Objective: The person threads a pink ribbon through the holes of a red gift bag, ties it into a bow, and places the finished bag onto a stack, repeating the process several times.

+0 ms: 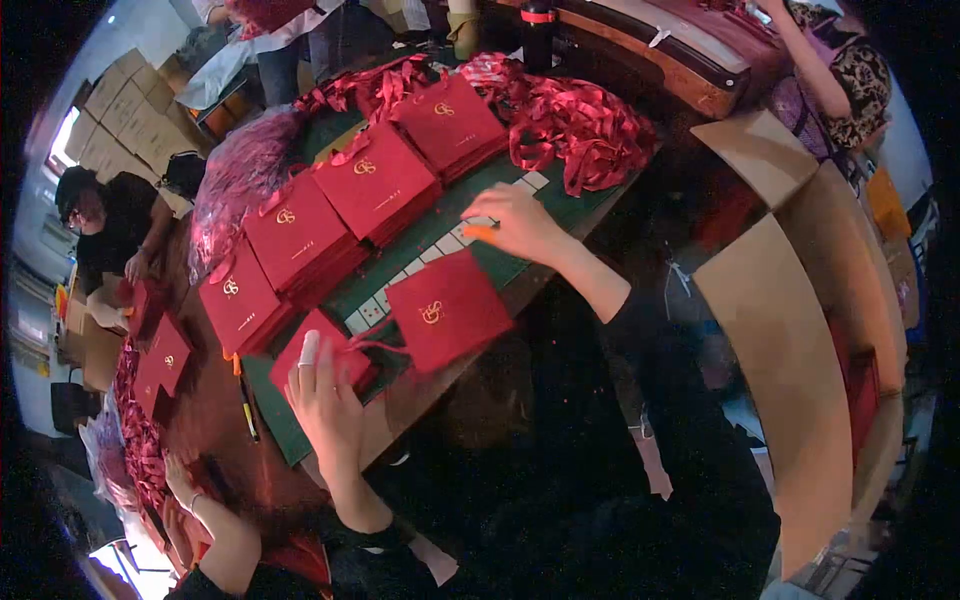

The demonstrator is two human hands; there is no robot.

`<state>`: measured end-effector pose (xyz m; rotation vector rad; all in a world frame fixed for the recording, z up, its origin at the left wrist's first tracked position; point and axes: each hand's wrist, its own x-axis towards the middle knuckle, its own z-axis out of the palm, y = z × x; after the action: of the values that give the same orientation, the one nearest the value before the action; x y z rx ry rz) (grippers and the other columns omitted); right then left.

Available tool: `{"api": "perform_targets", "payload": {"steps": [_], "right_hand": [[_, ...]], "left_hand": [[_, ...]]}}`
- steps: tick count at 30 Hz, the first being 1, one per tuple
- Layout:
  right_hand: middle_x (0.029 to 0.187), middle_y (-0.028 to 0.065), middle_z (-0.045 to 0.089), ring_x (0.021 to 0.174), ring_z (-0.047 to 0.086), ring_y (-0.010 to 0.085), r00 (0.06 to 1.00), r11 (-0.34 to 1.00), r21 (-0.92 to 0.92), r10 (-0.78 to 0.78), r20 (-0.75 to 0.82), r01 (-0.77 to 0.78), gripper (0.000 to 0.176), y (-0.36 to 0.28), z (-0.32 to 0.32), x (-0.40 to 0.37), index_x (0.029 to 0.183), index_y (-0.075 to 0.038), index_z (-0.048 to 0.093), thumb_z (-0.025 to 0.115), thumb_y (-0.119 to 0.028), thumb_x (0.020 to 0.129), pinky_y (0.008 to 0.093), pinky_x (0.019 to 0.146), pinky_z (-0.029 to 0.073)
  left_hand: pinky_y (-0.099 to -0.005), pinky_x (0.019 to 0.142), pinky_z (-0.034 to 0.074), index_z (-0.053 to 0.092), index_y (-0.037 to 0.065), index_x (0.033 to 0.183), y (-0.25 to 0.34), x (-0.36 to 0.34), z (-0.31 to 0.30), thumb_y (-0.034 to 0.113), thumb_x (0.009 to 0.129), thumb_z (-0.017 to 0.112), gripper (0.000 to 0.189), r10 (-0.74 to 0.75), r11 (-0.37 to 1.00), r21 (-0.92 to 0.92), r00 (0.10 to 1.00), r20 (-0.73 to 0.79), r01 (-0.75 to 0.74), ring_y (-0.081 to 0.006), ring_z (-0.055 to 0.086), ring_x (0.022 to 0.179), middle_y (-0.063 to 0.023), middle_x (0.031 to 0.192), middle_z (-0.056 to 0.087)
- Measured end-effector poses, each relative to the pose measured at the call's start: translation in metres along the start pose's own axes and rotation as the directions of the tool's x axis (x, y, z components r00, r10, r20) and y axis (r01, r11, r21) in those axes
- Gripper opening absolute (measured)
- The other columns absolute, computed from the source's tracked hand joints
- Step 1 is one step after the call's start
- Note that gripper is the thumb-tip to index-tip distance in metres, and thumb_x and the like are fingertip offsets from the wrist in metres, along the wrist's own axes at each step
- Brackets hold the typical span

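My left hand [328, 400] is raised over a small red bag or box at the lower left of the green mat [290, 430]; its fingers are stretched out, one with a white covering and a ring. Right of it lies a red gift bag [450, 310] with a gold logo, its red cord trailing toward my left hand. My right hand [515, 222] is above the row of white cards [410, 268], fingers bent, with something orange at the fingertips. Behind the cards stand several stacks of red bags [378, 182].
Red ribbons [585, 125] heap at the back, beside plastic wrap [240, 180]. An open cardboard box [790, 350] stands at the right. A cutter [246, 405] lies at the left. Other people are at the left, lower left, back and upper right.
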<state>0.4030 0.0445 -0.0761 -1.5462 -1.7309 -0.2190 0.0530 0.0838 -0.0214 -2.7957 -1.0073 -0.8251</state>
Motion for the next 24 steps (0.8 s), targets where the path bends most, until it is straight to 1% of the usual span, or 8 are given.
{"api": "perform_targets", "payload": {"steps": [2, 5, 9, 13, 15, 17, 20, 24], "right_hand": [[0.081, 0.0055, 0.061, 0.078, 0.056, 0.0280, 0.987, 0.965, -0.236, 0.087, -0.134, -0.117, 0.011, 0.033, -0.020, 0.000, 0.079, -0.009, 0.066, 0.070, -0.017, 0.071, 0.0385, 0.069, 0.046], [0.080, 0.0077, 0.060, 0.080, 0.056, 0.0284, 0.958, 0.656, -0.698, 0.208, -0.199, -0.288, 0.007, 0.091, -0.049, 0.003, 0.075, -0.010, 0.066, 0.062, -0.015, 0.073, 0.0434, 0.068, 0.044], [0.098, 0.0113, 0.064, 0.102, 0.056, 0.0287, 0.824, 0.387, -0.871, 0.565, -0.037, -0.304, 0.015, 0.123, -0.055, 0.014, 0.085, -0.010, 0.070, 0.057, -0.014, 0.078, 0.0420, 0.085, 0.044], [0.089, 0.0088, 0.066, 0.089, 0.062, 0.0296, 0.826, 0.450, -0.865, 0.558, 0.078, -0.222, 0.016, 0.126, -0.058, 0.027, 0.086, -0.010, 0.070, 0.056, -0.013, 0.078, 0.0414, 0.073, 0.050], [0.088, 0.0102, 0.066, 0.084, 0.063, 0.0303, 0.885, 0.526, -0.809, 0.465, 0.016, -0.261, 0.015, 0.130, -0.062, 0.037, 0.085, -0.010, 0.069, 0.057, -0.012, 0.077, 0.0421, 0.068, 0.052], [0.089, 0.0115, 0.066, 0.082, 0.064, 0.0282, 0.904, 0.836, -0.389, 0.261, -0.340, -0.388, 0.010, 0.120, -0.066, 0.058, 0.088, -0.009, 0.066, 0.059, -0.011, 0.081, 0.0389, 0.070, 0.051], [0.093, 0.0103, 0.067, 0.084, 0.066, 0.0202, 0.785, 0.972, 0.040, 0.212, -0.581, -0.233, 0.013, 0.101, -0.083, 0.101, 0.096, -0.008, 0.066, 0.063, -0.009, 0.083, 0.0301, 0.073, 0.049], [0.089, 0.0068, 0.065, 0.079, 0.061, 0.0124, 0.536, 0.952, 0.224, 0.079, -0.840, 0.211, 0.017, 0.092, -0.124, 0.143, 0.099, 0.000, 0.064, 0.056, 0.003, 0.084, 0.0248, 0.069, 0.049]], "left_hand": [[-0.0420, 0.090, 0.039, 0.058, 0.003, 0.114, 0.017, 0.005, 0.006, 0.001, 0.078, 0.059, 0.036, -0.055, 0.998, 0.002, 0.975, -0.215, 0.056, -0.0330, 0.051, 0.102, -0.0111, 0.122, 0.054], [-0.0399, 0.086, 0.044, 0.059, 0.002, 0.113, 0.035, 0.010, 0.028, 0.001, 0.076, 0.064, 0.037, 0.036, 0.964, -0.254, 0.986, -0.163, -0.077, -0.0317, 0.055, 0.098, -0.0124, 0.114, 0.058], [-0.0404, 0.087, 0.044, 0.062, 0.005, 0.109, 0.061, 0.021, 0.083, 0.012, 0.080, 0.067, 0.030, -0.038, 0.941, -0.337, 0.999, -0.021, 0.029, -0.0346, 0.054, 0.102, -0.0168, 0.115, 0.055], [-0.0423, 0.088, 0.043, 0.060, 0.004, 0.112, 0.070, 0.024, 0.103, 0.017, 0.081, 0.067, 0.035, -0.077, 0.969, -0.241, 0.993, -0.090, 0.053, -0.0378, 0.050, 0.103, -0.0211, 0.122, 0.049], [-0.0424, 0.088, 0.042, 0.056, 0.000, 0.117, 0.068, 0.022, 0.104, 0.019, 0.079, 0.069, 0.045, -0.174, 0.983, -0.088, 0.977, -0.126, 0.164, -0.0381, 0.049, 0.104, -0.0220, 0.121, 0.049], [-0.0427, 0.089, 0.041, 0.050, -0.004, 0.122, 0.063, 0.019, 0.107, 0.020, 0.077, 0.071, 0.054, -0.203, 0.979, -0.052, 0.974, -0.105, 0.199, -0.0379, 0.048, 0.104, -0.0220, 0.121, 0.048], [-0.0411, 0.089, 0.041, 0.046, -0.007, 0.124, 0.057, 0.021, 0.109, 0.018, 0.075, 0.073, 0.061, -0.287, 0.934, -0.211, 0.957, 0.035, 0.288, -0.0368, 0.049, 0.102, -0.0223, 0.116, 0.048], [-0.0399, 0.087, 0.042, 0.045, -0.007, 0.125, 0.049, 0.022, 0.110, 0.017, 0.072, 0.076, 0.065, -0.290, 0.931, -0.208, 0.954, 0.076, 0.300, -0.0356, 0.050, 0.100, -0.0216, 0.109, 0.049]]}}
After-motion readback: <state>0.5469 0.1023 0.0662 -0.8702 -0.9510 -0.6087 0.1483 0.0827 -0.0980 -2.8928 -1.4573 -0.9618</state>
